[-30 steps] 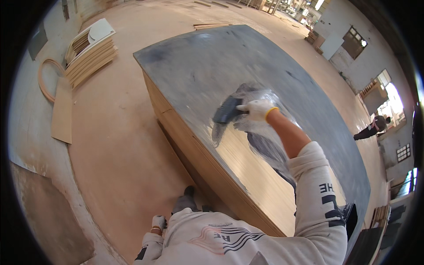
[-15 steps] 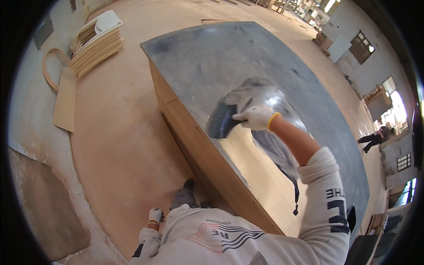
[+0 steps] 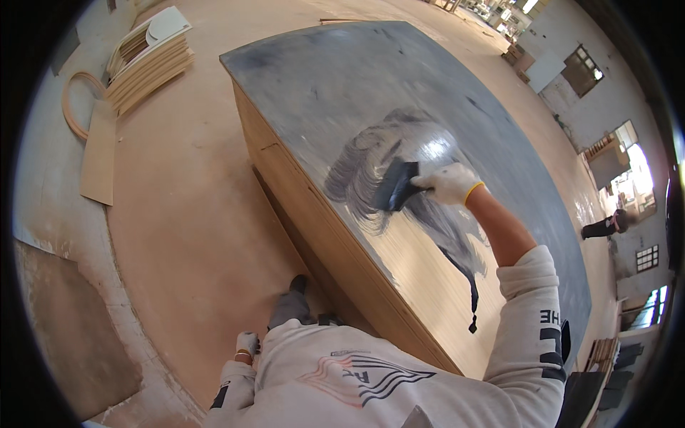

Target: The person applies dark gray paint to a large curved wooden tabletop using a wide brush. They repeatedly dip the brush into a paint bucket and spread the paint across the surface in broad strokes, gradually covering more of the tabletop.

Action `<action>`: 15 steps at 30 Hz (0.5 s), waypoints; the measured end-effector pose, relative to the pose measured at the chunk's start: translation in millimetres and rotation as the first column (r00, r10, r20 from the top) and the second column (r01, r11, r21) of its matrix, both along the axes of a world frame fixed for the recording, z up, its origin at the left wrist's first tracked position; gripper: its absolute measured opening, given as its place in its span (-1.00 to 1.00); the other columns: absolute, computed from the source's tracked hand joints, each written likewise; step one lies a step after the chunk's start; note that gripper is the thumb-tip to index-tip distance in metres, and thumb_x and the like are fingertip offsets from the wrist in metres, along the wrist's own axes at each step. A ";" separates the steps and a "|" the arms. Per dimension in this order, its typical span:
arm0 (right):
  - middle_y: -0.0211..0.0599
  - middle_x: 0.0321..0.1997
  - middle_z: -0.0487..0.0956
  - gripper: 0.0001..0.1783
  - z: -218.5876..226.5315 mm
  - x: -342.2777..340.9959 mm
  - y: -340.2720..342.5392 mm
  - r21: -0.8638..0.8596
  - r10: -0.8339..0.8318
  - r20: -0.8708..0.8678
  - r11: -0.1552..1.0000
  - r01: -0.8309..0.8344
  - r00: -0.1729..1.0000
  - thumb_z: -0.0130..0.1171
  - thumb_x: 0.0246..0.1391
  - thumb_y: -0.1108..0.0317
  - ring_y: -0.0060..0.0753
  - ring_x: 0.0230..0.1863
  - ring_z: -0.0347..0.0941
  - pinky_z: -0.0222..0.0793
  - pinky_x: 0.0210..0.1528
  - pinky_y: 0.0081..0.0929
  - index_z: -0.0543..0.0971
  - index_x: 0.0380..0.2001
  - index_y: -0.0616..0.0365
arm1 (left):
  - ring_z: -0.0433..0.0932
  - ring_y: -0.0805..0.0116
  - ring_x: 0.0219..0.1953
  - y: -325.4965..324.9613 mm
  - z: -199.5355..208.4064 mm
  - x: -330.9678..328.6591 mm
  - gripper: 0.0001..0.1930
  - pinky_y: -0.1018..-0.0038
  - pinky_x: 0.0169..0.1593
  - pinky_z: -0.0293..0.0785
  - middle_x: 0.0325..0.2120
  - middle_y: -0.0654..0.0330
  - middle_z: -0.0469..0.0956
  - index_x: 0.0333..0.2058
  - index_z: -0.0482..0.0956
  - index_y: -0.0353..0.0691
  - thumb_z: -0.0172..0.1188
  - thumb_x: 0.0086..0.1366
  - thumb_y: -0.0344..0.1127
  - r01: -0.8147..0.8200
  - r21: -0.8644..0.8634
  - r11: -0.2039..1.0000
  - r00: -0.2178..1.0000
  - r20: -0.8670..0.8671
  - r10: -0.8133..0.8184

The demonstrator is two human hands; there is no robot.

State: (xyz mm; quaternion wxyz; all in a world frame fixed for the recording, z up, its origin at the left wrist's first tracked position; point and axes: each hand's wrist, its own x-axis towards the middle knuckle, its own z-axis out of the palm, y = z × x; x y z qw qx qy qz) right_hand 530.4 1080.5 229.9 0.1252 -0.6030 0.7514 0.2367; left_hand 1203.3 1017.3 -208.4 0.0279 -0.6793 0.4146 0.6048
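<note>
My right hand (image 3: 451,184), in a white glove with a yellow cuff, grips a wide brush (image 3: 396,187) coated in black. Its broad end rests on the top panel (image 3: 421,260) of a large stack of wooden boards. Dark grey coating (image 3: 335,85) covers the far and right parts of that panel; the near part shows bare wood grain. Streaky swirls of wet black lie around the brush, and a thin black trail (image 3: 473,292) runs toward me. At my left side hangs my left hand (image 3: 247,343), gloved, its fingers curled with nothing visible in them.
A pile of curved boards (image 3: 150,68) stands by the left wall, with a wooden ring (image 3: 75,107) and a flat panel (image 3: 100,160) leaning there. My foot (image 3: 298,283) is beside the stack. Another person (image 3: 605,225) is far off at the right.
My right hand has moved the brush to the right, away from the panel's left edge, leaving curved black streaks on wood that was bare. The left hand stays at my side.
</note>
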 end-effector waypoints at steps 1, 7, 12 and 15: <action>-0.35 0.06 0.77 -0.49 -7.3 11.7 -3.2 -0.034 0.047 0.024 0.998 -0.047 0.999 0.19 0.28 0.07 -0.14 0.02 0.72 0.60 0.12 -0.23 0.60 0.28 -0.69 | 0.60 0.23 -0.57 -1.2 -6.1 3.6 -0.80 0.23 -0.54 0.57 -0.49 0.13 0.60 -0.14 0.63 -0.30 0.16 0.43 -0.30 -0.004 0.013 1.000 1.000 0.003 0.004; -0.40 -0.04 0.79 -0.48 9.7 3.1 -2.1 0.019 -0.016 -0.020 1.000 0.017 1.000 0.26 0.26 0.11 -0.20 -0.02 0.71 0.58 0.08 -0.27 0.62 0.27 -0.71 | 0.60 0.27 -0.57 -15.2 8.3 -20.6 -0.80 0.28 -0.55 0.57 -0.47 0.14 0.62 -0.10 0.63 -0.27 0.15 0.42 -0.32 -0.019 -0.062 0.998 0.999 -0.036 0.017; -0.34 -0.01 0.77 -0.40 12.5 16.3 -18.2 0.041 0.058 0.056 0.997 -0.060 0.997 0.23 0.19 0.21 -0.10 0.01 0.70 0.57 0.08 -0.20 0.62 0.28 -0.68 | 0.61 0.28 -0.55 -7.2 13.5 -17.1 -0.81 0.28 -0.55 0.57 -0.45 0.14 0.63 -0.09 0.63 -0.26 0.16 0.42 -0.33 -0.009 -0.067 0.998 1.000 0.024 0.010; -0.36 0.02 0.78 -0.36 13.1 -6.8 0.9 0.072 0.099 0.029 0.992 -0.101 0.995 0.22 0.14 0.30 -0.09 0.02 0.69 0.57 0.09 -0.17 0.64 0.25 -0.65 | 0.62 0.25 -0.56 1.6 26.5 -8.5 -0.81 0.26 -0.55 0.58 -0.46 0.12 0.62 -0.10 0.62 -0.27 0.16 0.40 -0.34 -0.075 -0.107 0.991 0.997 -0.035 0.071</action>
